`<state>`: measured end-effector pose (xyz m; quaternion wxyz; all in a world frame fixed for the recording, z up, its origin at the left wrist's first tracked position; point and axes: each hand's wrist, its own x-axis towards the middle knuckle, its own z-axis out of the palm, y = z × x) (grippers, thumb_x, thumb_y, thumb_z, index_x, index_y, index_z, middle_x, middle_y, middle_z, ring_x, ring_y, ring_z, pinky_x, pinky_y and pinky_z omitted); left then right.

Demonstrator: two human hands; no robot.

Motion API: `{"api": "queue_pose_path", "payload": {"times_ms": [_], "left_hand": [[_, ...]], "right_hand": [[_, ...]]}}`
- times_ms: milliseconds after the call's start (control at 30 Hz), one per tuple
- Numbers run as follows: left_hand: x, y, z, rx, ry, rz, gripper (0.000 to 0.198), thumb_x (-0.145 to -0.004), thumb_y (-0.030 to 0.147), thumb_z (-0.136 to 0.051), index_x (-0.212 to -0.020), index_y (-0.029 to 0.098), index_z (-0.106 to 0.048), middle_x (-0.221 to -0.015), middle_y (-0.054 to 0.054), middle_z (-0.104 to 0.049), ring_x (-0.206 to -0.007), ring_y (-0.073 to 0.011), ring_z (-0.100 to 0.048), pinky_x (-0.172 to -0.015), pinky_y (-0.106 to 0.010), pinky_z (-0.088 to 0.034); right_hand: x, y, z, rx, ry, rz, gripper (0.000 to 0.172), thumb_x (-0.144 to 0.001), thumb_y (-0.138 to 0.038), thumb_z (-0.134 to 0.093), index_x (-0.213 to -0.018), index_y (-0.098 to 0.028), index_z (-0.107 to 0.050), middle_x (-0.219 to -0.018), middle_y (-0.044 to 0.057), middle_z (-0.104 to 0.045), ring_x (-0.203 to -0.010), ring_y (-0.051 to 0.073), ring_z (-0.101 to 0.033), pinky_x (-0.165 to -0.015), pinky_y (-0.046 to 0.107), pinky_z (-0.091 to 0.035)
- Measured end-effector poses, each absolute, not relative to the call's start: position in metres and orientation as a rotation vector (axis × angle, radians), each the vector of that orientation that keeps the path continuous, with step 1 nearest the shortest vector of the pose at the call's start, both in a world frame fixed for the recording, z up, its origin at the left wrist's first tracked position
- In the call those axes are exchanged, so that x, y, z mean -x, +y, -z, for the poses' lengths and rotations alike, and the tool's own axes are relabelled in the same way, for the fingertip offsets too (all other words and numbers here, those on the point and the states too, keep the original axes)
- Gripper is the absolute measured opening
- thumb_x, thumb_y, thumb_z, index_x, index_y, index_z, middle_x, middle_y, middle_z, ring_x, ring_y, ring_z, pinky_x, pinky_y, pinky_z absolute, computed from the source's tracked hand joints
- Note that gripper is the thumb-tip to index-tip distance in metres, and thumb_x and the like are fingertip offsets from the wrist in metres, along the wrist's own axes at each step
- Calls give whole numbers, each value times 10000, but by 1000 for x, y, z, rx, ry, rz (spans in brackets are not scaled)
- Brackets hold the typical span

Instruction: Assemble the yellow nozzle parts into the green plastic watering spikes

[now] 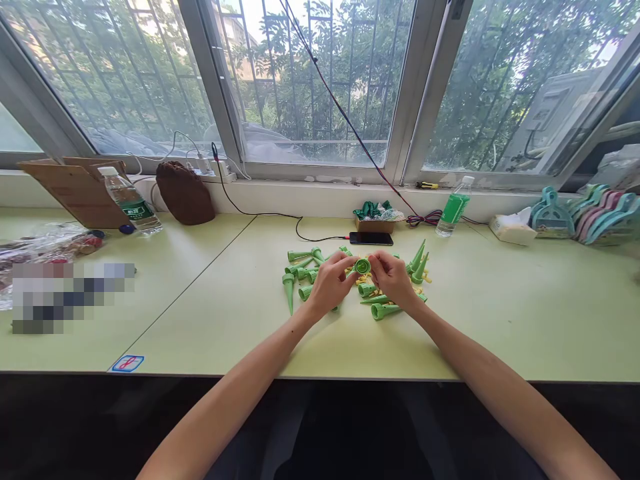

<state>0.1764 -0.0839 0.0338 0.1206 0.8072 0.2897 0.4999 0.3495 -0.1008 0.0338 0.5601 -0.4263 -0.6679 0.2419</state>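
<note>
Between both hands is a green plastic plant watering spike (363, 266), its round open end facing me. My left hand (330, 285) is closed around its left side with thumb and fingers. My right hand (395, 279) pinches at the right of its rim; whether a small part is also between those fingertips I cannot tell. More green spikes lie about the hands, such as one pointing toward me (289, 291) at the left and one on its side (385, 311) in front. Small yellow pieces (425, 276) are scattered among them, partly hidden by my hands.
Behind the pile a black phone (371, 239) lies on a cable, before a small box (375, 223). A water bottle (453, 208), tissue pack (513, 227) and plastic clips (607, 217) stand right. Another bottle (133, 203), brown bag (184, 193) and cardboard box (75, 193) stand left.
</note>
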Motion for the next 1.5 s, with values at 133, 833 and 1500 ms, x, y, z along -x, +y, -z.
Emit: {"api": "queue_pose_path", "payload": {"times_ms": [133,833,1500], "left_hand": [[-176,-84,-34,-2363,827,-1466,190,-867,225,-630,-1045,228,-696,-885,-12,-573,-519,-40,-431,-541,-199,-403],[-179,-90,-46,-2077,1027,-1322,208,-783,253,-621,-605,148,-591,-544,21,-516,-515,-85,-425,-510,-225,-330],[-175,-91,-55,-1476,810,-1001,406,-752,551,-691,-808,155,-622,-561,28,-474,-464,-79,-471,-385,-190,-333]], "right_hand": [[-350,-101,-34,1014,-1592,-556,369,-935,-521,-483,-781,-193,-546,-530,-46,-426,-465,97,-391,-451,233,-312],[-346,-108,-38,953,-1572,-558,346,-927,-507,-501,-803,-196,-583,-572,-35,-458,-485,95,-415,-470,222,-358],[-347,-109,-42,985,-1637,-541,306,-908,-493,-536,-857,-195,-578,-555,-47,-445,-486,100,-430,-480,229,-364]]}}
